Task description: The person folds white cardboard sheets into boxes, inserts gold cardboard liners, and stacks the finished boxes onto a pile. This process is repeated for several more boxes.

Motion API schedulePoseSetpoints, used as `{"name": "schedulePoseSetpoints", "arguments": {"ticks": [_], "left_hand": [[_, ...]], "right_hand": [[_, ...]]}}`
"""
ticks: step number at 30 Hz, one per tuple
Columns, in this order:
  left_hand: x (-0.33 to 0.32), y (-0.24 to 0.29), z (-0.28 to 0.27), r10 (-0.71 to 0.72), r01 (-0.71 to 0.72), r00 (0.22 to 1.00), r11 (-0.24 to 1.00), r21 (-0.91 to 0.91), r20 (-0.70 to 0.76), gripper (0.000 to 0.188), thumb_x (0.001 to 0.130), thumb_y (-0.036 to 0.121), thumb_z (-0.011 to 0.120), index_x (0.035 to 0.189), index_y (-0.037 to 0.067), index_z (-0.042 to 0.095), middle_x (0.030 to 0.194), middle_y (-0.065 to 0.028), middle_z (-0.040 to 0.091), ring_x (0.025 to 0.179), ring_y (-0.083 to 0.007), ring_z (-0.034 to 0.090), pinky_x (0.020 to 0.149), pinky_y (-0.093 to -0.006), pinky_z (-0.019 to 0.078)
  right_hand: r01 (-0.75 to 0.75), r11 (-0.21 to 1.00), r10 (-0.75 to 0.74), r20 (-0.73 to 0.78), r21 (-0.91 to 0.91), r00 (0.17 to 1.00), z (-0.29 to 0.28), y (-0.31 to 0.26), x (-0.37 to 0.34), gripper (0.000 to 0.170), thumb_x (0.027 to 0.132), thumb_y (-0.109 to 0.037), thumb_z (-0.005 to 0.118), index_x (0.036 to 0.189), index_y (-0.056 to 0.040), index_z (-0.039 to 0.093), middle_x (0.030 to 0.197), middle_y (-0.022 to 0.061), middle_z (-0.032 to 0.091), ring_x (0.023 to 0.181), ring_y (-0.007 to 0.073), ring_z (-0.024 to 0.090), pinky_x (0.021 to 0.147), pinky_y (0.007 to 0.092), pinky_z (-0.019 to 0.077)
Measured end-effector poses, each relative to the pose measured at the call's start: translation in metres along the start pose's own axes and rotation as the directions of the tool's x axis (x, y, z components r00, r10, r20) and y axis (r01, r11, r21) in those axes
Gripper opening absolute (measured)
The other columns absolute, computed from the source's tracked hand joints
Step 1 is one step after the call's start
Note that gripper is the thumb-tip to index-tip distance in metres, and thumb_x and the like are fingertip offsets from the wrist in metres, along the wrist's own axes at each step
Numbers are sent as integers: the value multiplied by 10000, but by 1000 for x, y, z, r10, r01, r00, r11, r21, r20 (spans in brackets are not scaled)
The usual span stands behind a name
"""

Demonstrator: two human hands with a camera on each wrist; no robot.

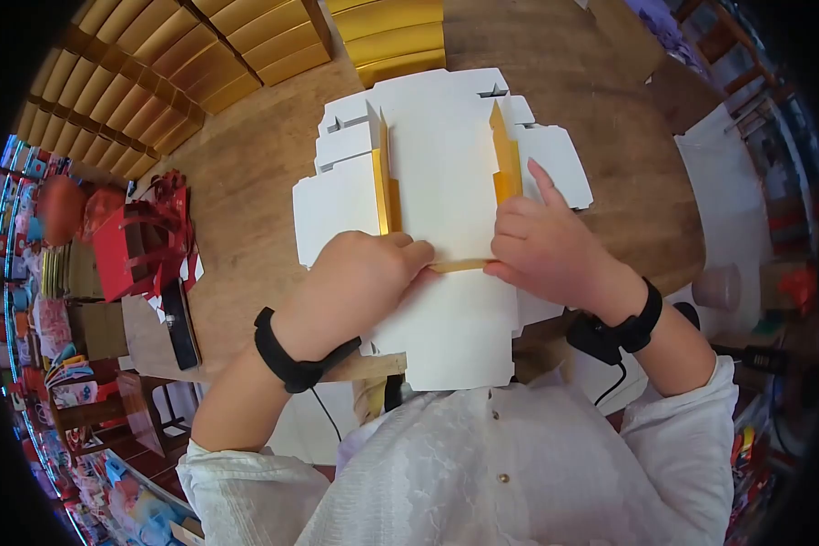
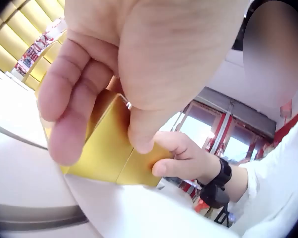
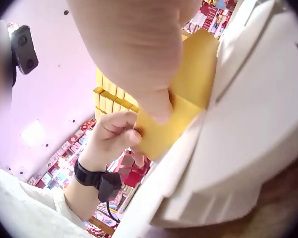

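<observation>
One card: the white blank (image 1: 450, 164) is lying on the table, between and beneath the hands.
Near wall: this gold-faced strip (image 1: 464, 266) is running crosswise, its long axis going from left hand to right hand, square to the two side walls.
Left hand (image 1: 350, 282): it is gripping the strip's left end, fingers bending, thumb pressing the gold face.
Right hand (image 1: 555, 241): it is pinching the right end, thumb on the gold, index finger pointing away, the others curling.
Nearer hand: neither; both are touching the strip, one at each end.
Side walls: the left one (image 1: 382, 193) and right one (image 1: 508, 159) are standing up, running away from the person.
Table (image 1: 246, 164): it is bearing gold boxes (image 1: 400, 41) beyond the card.
</observation>
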State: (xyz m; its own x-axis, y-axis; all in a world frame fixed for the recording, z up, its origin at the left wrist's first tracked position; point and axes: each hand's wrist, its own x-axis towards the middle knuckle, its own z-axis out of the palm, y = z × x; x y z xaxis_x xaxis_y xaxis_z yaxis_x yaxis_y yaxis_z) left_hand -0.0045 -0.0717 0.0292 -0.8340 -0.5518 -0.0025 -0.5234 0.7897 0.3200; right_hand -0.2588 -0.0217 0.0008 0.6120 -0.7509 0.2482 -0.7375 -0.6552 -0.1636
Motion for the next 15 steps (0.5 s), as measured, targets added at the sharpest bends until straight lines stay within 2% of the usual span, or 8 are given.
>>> {"name": "schedulePoseSetpoints", "arguments": {"ticks": [2, 3, 5, 6, 8, 10, 12, 15], "left_hand": [[-1, 5, 7, 21, -21, 1000, 998, 64, 2, 102, 901, 170, 666, 935, 76, 647, 762, -93, 618, 626, -304, 630, 586, -401, 518], [0, 7, 10, 44, -43, 999, 991, 130, 0, 109, 914, 192, 649, 934, 87, 624, 745, -83, 604, 606, -296, 629, 563, -403, 514], [0, 7, 12, 36, -35, 999, 990, 134, -5, 121, 924, 207, 635, 924, 88, 611, 737, -79, 596, 606, -291, 632, 557, -405, 513], [-1, 7, 13, 24, -22, 1000, 991, 135, -13, 136, 934, 222, 621, 915, 89, 597, 729, -75, 588, 606, -287, 636, 551, -406, 511], [-1, 5, 17, 26, -23, 1000, 992, 122, -18, 131, 931, 220, 626, 915, 92, 602, 730, -78, 589, 605, -291, 634, 550, -405, 509], [1, 3, 17, 32, -29, 999, 993, 111, -26, 127, 929, 219, 631, 915, 95, 608, 731, -80, 589, 604, -294, 632, 549, -405, 507], [1, 4, 12, 27, -30, 999, 994, 109, 35, 120, 908, 184, 605, 994, 103, 633, 830, -62, 640, 665, -253, 672, 583, -375, 545], [1, 6, 6, 17, -24, 996, 996, 83, 82, 116, 930, 193, 592, 972, 98, 643, 827, -72, 650, 678, -266, 674, 595, -384, 546]], "right_hand": [[-40, 997, 47, 96, -69, 994, 9, -8, -4, 223, 744, -224, 794, 868, -136, 630, 990, 25, 588, 1114, 218, 562, 1164, 606, 276], [-44, 997, 50, 96, -68, 994, 9, -11, -8, 223, 744, -224, 794, 868, -136, 630, 990, 25, 588, 1114, 218, 562, 1164, 606, 276], [-28, 993, 43, -142, 112, 989, 10, -15, -19, 363, 718, -201, 792, 1028, -154, 609, 1301, 73, 562, 1314, 267, 491, 1168, 631, 230], [-32, 993, 48, -139, 115, 989, 7, -18, -27, 363, 718, -201, 792, 1028, -154, 609, 1301, 73, 562, 1314, 267, 491, 1168, 631, 230], [-21, 990, 16, 41, 139, 999, -2, -26, -46, 469, 717, -193, 766, 1139, -168, 562, 1553, 116, 384, 1458, 310, 354, 1168, 655, 178], [-5, 995, 4, 3, 99, 1000, 14, -32, -62, 453, 725, -205, 758, 1132, -170, 561, 1567, 127, 374, 1461, 317, 353, 1171, 657, 162], [7, 998, -5, -36, 58, 999, 19, -35, -66, 438, 733, -218, 750, 1125, -172, 560, 1581, 139, 364, 1464, 324, 352, 1173, 658, 145], [8, 989, 12, -136, 150, 991, 21, -37, -56, 370, 766, -227, 738, 1085, -155, 565, 1550, 125, 410, 1429, 321, 410, 1163, 658, 185]]}}
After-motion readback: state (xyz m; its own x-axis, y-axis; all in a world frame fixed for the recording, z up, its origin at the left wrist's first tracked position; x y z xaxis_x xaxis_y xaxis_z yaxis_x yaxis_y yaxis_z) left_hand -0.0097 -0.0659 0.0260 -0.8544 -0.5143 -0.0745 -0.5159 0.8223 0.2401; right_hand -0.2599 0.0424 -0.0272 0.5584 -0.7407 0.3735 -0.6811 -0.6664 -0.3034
